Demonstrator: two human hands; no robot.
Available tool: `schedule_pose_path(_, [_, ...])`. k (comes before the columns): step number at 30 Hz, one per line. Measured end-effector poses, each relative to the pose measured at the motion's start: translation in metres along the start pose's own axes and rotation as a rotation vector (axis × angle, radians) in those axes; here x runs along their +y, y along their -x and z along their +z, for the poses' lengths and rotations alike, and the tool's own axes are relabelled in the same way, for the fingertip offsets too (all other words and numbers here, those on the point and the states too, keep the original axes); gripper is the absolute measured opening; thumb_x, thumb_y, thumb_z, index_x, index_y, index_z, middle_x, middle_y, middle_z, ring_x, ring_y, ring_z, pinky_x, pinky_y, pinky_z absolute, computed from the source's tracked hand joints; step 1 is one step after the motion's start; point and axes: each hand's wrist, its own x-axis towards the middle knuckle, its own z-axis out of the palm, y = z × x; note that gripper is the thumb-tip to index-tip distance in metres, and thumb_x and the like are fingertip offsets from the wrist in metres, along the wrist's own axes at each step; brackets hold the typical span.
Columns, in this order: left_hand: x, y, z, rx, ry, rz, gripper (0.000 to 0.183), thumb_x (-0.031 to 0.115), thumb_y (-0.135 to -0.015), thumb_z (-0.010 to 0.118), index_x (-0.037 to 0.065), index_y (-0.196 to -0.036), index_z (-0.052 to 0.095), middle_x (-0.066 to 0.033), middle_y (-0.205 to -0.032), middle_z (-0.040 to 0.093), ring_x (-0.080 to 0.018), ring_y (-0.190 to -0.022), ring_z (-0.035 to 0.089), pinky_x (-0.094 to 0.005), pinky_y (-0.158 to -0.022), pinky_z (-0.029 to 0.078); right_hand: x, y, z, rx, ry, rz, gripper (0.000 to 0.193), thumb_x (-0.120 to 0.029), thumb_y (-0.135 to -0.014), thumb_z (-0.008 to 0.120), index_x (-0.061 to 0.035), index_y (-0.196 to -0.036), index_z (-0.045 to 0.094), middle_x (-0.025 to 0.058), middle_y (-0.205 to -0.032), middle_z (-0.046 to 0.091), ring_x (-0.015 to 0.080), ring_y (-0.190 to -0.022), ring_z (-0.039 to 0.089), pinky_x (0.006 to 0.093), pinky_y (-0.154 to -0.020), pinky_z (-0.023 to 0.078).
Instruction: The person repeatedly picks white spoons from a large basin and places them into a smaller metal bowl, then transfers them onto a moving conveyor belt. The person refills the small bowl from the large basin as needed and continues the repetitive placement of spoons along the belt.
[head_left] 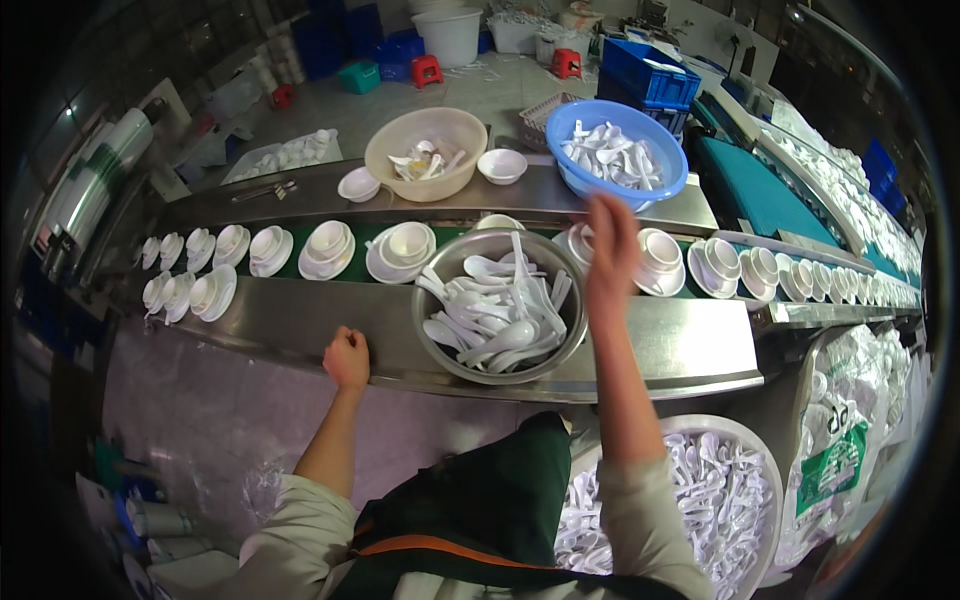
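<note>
My left hand (pixel 347 358) is closed in a loose fist at the near edge of the steel counter (pixel 390 340); whatever its fingers may hold is hidden. Somewhat blurred, my right hand (pixel 612 250) is raised over the belt with fingers stretched out, and nothing shows in it. It is right of a large steel bowl (pixel 430 335) heaped with white soup spoons (pixel 495 305). Sets of white cups on saucers (pixel 327 245) stand in a row along the green belt (pixel 290 262). Just beyond my right hand is a blue basin (pixel 672 165) of white spoons.
A cream basin (pixel 380 160) with some spoons sits on the far ledge between two small white bowls (pixel 502 166). Below the counter at right is a big white tub (pixel 772 480) full of spoons, beside a plastic sack (pixel 840 440). Blue crates (pixel 650 75) stand behind.
</note>
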Motion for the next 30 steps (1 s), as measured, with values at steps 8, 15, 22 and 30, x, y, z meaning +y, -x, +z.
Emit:
schedule_pose_path(8, [0.014, -0.001, 0.007, -0.092, -0.031, 0.038, 0.018, 0.025, -0.082, 0.058, 0.008, -0.082, 0.063, -0.0161, -0.076, 0.065, -0.0355, -0.074, 0.063, -0.0430, -0.065, 0.049, 0.019, 0.047, -0.007, -0.155, 0.285, -0.234, 0.037, -0.001, -0.082, 0.062, -0.0024, -0.118, 0.054, 0.0142, -0.100, 0.062, 0.0241, -0.088, 0.063, 0.0318, -0.074, 0.050])
schedule_pose_path(15, [-0.062, -0.033, 0.029, -0.094, -0.276, 0.266, 0.040, 0.040, -0.084, 0.056, 0.004, -0.097, 0.067, -0.0149, -0.092, 0.067, -0.0324, -0.082, 0.064, -0.0404, -0.070, 0.050, 0.008, 0.398, -0.220, 0.435, 0.685, 0.724, 0.046, -0.012, -0.085, 0.063, -0.0068, -0.127, 0.047, 0.0131, -0.109, 0.061, 0.0243, -0.096, 0.062, 0.0335, -0.077, 0.051])
schedule_pose_path(22, [-0.049, -0.062, 0.042, -0.126, -0.401, 0.305, 0.039, 0.042, -0.086, 0.053, 0.008, -0.098, 0.067, -0.0122, -0.095, 0.067, -0.0338, -0.086, 0.063, -0.0418, -0.073, 0.049, -0.018, 0.646, -0.195, 0.197, 1.103, 1.376, 0.088, -0.030, -0.064, 0.077, -0.0105, -0.137, 0.033, 0.0297, -0.133, 0.035, 0.0431, -0.109, 0.048, 0.0474, -0.089, 0.041])
schedule_pose_path(30, [-0.034, -0.050, 0.037, -0.163, -0.473, 0.249, 0.046, 0.043, -0.087, 0.050, 0.003, -0.105, 0.065, -0.0154, -0.102, 0.065, -0.0342, -0.091, 0.062, -0.0426, -0.080, 0.048, 0.077, 0.573, -0.209, 0.379, 1.221, 1.227, 0.082, -0.017, -0.057, 0.073, -0.0142, -0.133, 0.041, 0.0254, -0.127, 0.038, 0.0415, -0.108, 0.043, 0.0498, -0.087, 0.038])
